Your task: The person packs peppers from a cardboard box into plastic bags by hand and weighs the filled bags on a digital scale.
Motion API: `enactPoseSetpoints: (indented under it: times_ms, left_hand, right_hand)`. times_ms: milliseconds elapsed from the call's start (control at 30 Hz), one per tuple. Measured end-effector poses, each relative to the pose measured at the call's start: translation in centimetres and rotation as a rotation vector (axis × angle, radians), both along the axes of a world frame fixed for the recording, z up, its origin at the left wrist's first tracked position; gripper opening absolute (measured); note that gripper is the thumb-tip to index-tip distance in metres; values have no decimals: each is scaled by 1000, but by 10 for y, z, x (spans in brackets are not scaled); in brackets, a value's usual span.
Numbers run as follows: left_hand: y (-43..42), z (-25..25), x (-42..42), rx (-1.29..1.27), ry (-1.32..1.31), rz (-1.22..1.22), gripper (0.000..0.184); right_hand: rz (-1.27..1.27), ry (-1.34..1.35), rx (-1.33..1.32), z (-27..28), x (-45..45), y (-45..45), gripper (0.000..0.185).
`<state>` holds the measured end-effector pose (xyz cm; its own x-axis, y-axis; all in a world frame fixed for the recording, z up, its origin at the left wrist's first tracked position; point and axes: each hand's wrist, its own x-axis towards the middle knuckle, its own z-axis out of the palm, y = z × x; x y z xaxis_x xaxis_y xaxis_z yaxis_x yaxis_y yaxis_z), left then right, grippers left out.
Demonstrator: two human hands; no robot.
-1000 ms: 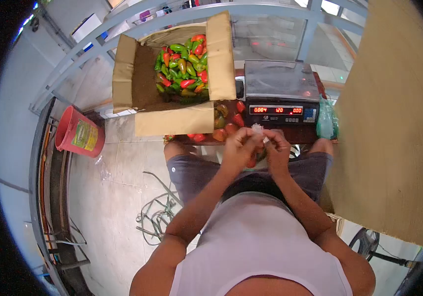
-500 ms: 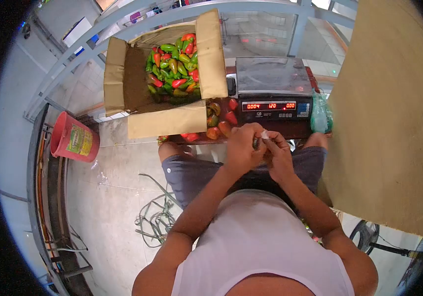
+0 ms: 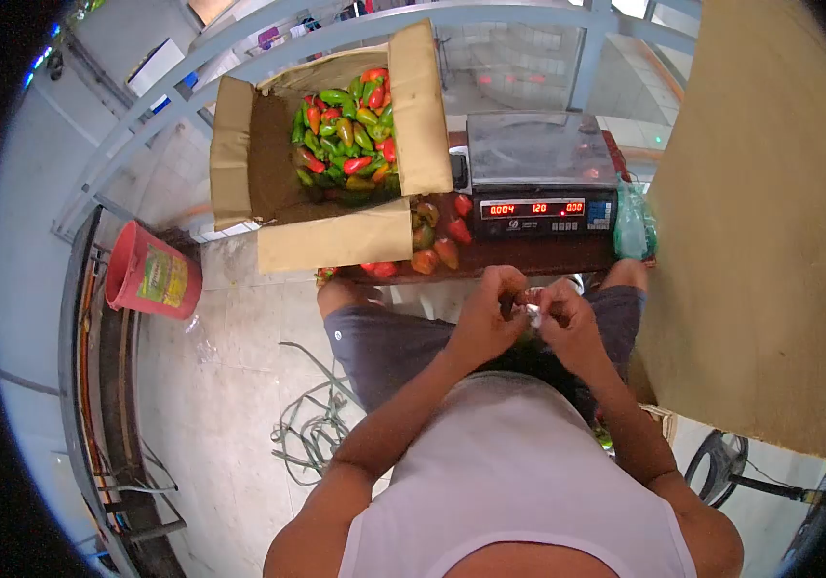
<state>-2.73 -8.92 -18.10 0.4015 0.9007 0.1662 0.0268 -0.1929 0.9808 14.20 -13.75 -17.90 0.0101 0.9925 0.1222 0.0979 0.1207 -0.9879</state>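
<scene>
- Here's the shiny pale scrap [image 3: 533, 314], right between my hands, its long axis (crumpled thing!) unreadable.
- My left hand [image 3: 572, 318] is nearer, pinching it; my right hand [image 3: 488, 316] sits close beside, grip hidden.
- Beyond: the scale [image 3: 540, 154] on the surface [image 3: 514, 256].

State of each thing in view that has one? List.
Cardboard box: open, flaps spread, peppers inside
Scale: on, red display lit
Bucket: lidless
Green strapping: tangled
Left hand: pinching whitish plastic
Right hand: fingers closed at same plastic
</scene>
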Motion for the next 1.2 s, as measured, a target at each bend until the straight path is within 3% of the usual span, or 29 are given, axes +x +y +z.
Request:
enactPoseSetpoints:
  times_ms: [100,133,233,267,300,333,433,467,500,567,633,700,767,867,933,967,1000,1033,1100,1200]
  left_hand:
    - [9,10,-13,418,179,41,55]
    - [10,13,-13,192,30,-36,59]
    - [1,25,-2,-457,-343,-231,68]
    - [-3,33,8,-627,-430,-269,69]
    - [-4,36,19,-810,-509,-314,69]
    - [-5,32,29,-475,-223,-374,71]
    - [-14,19,53,-228,-155,-764,75]
    - [-21,42,52,-489,-70,-735,71]
    - [-16,39,49,-443,-58,-727,65]
    - [-5,34,43,-406,-35,-618,52]
    - [1,26,33,-443,54,-457,42]
    - [7,13,23,-456,196,-316,37]
    - [10,3,14,-450,285,-255,34]
    - [10,-19,-2,-418,336,-215,32]
    - [13,-16,-9,-423,379,-188,33]
    - [13,-16,-12,-423,359,-158,33]
    - [13,-21,-15,-427,337,-137,33]
    - [13,-24,-17,-433,310,-122,33]
    - [18,-19,-20,-443,310,-95,32]
    - [27,-46,-28,-382,313,-74,28]
  right_hand:
    - [82,-264,156,50,2,-10,18]
    - [176,-243,175,51,13,-10,14]
    - [101,42,197,57,18,-16,13]
    - [-1,70,299,37,27,-14,40]
    - [-24,261,199,31,38,-14,49]
    - [-63,453,95,25,53,-20,58]
    - [12,1039,-255,-20,119,-77,78]
    - [-13,1070,-340,-41,139,-113,81]
    - [-40,1102,-425,-60,158,-150,84]
    - [-223,796,-567,-95,186,-211,83]
    - [-254,844,-626,-136,206,-265,85]
    - [-342,884,-912,-142,216,-302,77]
    - [-132,381,-860,-225,234,-361,69]
    - [-169,55,-863,-244,198,-360,52]
    - [-349,310,-956,-257,184,-326,43]
    - [-587,791,-1062,-233,170,-300,40]
    - [-550,489,-911,-226,160,-288,37]
    - [-520,16,-714,-214,154,-278,33]
    - [-660,-457,-453,-175,147,-242,26]
    - [-800,-449,-420,-125,172,-159,18]
